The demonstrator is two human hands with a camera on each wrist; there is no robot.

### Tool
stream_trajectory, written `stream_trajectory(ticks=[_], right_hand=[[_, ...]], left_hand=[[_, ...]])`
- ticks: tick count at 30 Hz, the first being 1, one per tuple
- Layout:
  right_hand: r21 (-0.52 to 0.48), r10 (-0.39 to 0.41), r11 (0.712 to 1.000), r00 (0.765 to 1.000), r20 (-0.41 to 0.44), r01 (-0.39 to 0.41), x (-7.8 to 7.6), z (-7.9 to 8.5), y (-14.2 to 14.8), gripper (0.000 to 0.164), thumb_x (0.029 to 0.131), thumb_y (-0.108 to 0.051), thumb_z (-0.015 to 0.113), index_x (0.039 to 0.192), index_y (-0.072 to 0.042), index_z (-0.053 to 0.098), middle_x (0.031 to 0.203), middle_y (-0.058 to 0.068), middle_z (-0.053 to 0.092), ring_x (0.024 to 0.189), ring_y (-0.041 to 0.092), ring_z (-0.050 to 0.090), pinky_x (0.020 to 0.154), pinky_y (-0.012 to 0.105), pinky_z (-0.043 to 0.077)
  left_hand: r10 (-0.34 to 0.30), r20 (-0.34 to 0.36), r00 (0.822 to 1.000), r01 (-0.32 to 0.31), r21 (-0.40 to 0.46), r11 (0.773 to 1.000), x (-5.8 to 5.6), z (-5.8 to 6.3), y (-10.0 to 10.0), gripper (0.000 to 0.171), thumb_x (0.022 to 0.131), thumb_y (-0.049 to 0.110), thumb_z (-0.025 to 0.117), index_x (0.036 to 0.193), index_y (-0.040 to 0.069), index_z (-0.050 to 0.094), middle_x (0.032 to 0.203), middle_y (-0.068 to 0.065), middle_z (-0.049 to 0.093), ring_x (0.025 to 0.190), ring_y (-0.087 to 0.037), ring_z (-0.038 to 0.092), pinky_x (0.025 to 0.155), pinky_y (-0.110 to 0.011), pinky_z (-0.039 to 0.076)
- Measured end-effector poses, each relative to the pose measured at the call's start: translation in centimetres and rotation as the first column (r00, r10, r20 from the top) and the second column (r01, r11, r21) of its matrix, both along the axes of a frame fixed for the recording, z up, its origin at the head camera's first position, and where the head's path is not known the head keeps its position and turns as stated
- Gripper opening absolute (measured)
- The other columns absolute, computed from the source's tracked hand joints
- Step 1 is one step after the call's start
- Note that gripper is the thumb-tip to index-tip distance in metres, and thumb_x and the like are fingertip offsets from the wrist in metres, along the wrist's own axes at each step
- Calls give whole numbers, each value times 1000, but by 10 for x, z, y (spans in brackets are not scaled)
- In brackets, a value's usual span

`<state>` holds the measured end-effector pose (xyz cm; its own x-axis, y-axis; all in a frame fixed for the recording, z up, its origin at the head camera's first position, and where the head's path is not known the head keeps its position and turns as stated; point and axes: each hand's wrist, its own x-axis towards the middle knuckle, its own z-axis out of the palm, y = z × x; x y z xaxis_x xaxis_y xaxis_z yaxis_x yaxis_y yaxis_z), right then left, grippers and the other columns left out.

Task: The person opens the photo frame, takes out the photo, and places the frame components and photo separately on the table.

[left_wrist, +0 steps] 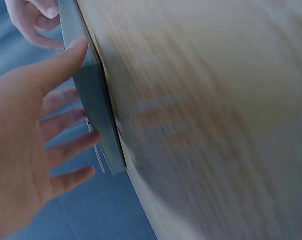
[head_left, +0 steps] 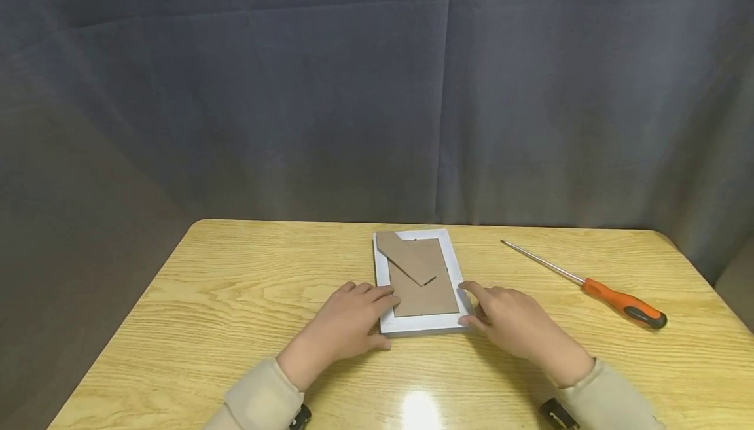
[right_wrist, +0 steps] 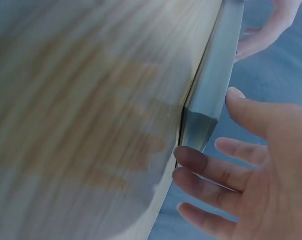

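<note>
A white photo frame (head_left: 424, 322) lies back side up on the table, its brown backing board (head_left: 427, 299) showing. Slanting across that board is a brown stand leg (head_left: 406, 258), its upper end over the frame's top left corner. My left hand (head_left: 353, 319) is at the lower left corner, fingers spread over the left border; in the left wrist view its thumb is by the frame's edge (left_wrist: 93, 92). At the lower right corner is my right hand (head_left: 509, 319), loosely bent. The right wrist view shows its fingers (right_wrist: 211, 167) apart beside the corner, gripping nothing.
To the right lies a screwdriver (head_left: 618, 299) with an orange and black handle, its shaft pointing toward the back left. The wooden table (head_left: 235, 279) ends at a dark grey curtain (head_left: 324, 109) behind.
</note>
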<state>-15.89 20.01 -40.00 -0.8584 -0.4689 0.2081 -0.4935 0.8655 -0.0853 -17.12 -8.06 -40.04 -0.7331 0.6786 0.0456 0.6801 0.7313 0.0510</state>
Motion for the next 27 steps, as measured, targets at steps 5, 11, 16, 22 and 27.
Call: stream_trajectory(ticks=[5,11,16,22,27], right_hand=[[-14,-10,1000,999,53,10,-1,-1,-5,52,81,-40,66,122,-9,56,67,-4,64,58,6,53,50,30,48],[-38,-38,998,987,154,45,1,-1,-10,60,83,-46,62,128,-8,51,94,10,75,78,17,66,60,40,56],[-51,-65,996,979,195,76,3,0,-14,68,80,-49,64,132,-9,47,103,13,74,84,20,66,64,42,56],[-50,-70,996,982,176,80,8,-1,-17,71,71,-50,71,130,-13,51,103,8,73,88,18,65,66,41,56],[-18,-62,998,996,60,64,12,1,-18,70,65,-45,77,125,-15,56,92,7,71,80,19,65,62,39,56]], left_hand=[[17,19,1000,-17,4,1000,4,-1,6,71,78,52,64,137,14,50,148,-8,46,122,-28,52,104,-50,44],[33,13,999,-33,-1,999,6,-3,14,69,80,46,65,138,12,48,147,-9,46,120,-29,53,100,-46,48],[74,-15,997,-74,18,997,11,-5,24,64,80,40,67,135,10,49,142,-14,50,110,-31,58,88,-43,55],[110,-32,993,-109,34,993,15,-5,29,61,81,34,67,133,8,51,140,-17,50,106,-32,59,83,-40,58],[117,-55,992,-113,63,992,17,-2,29,54,85,32,63,133,11,52,140,-16,51,109,-33,58,85,-40,58]])
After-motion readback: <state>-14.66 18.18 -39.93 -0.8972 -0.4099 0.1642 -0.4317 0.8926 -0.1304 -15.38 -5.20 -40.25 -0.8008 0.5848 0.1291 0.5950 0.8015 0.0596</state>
